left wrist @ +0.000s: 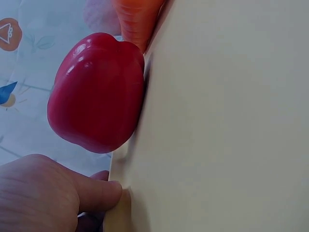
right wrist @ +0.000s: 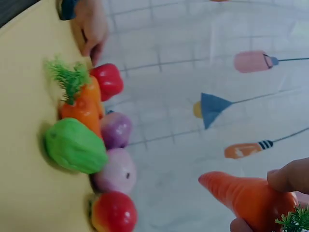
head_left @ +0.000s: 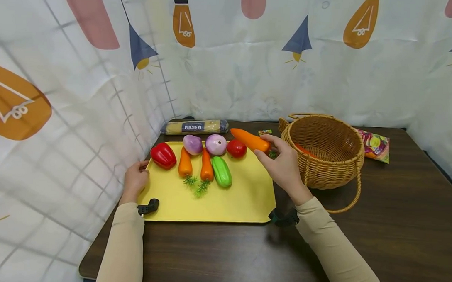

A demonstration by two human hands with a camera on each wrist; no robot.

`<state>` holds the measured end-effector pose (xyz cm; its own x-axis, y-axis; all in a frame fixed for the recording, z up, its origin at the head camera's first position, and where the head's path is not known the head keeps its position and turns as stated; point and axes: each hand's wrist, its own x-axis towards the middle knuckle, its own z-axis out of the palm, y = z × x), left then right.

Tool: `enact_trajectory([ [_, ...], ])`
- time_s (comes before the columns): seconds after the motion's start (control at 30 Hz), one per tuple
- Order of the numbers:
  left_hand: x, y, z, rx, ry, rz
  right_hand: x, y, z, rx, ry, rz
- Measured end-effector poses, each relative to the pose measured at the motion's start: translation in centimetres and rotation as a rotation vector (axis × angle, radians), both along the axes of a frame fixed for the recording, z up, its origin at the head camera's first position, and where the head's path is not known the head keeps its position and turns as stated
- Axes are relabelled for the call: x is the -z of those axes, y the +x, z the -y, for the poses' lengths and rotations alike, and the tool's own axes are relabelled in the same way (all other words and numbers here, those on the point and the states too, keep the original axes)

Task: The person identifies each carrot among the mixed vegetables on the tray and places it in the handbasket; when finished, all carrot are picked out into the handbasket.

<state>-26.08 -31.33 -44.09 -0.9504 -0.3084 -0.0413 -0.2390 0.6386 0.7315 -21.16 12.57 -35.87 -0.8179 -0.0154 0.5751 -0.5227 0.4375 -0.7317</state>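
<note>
Honestly, the grips made sense to me. The left hand (head_left: 135,181) pinched the left rim of the yellow tray (head_left: 242,204), thumb on top, I'd guess to stop it sliding on the table (head_left: 222,257). The right hand (head_left: 285,164) gripped a carrot (head_left: 248,139) by its fat, leafy end, leaving the narrow tip free and pointing off to the left. That carrot was up in the air by the tray's far right corner, between a round red fruit (head_left: 236,149) and the wicker basket (head_left: 323,177), which seemed parked there for easy right-hand reach. The red pepper (head_left: 163,156) sat just beyond the left hand; two more carrots (head_left: 185,163) lay side by side, maybe lined up to save room.
</note>
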Motion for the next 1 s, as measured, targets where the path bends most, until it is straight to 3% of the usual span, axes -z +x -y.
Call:
enact_trajectory([
  [0.3, 0.1, 0.2, 0.1, -0.004, 0.001, -0.003, -1.7, 0.0, -2.7, 0.051, -0.062, -0.013],
  [0.6, 0.3, -0.1, 0.1, 0.002, -0.002, -0.010, -2.9, 0.1, -5.5, 0.099, -0.150, 0.046],
  [1.0, 0.3, 0.0, 0.2, 0.001, -0.003, -0.019, -3.9, -0.2, -9.4, 0.243, -0.268, 0.183],
])
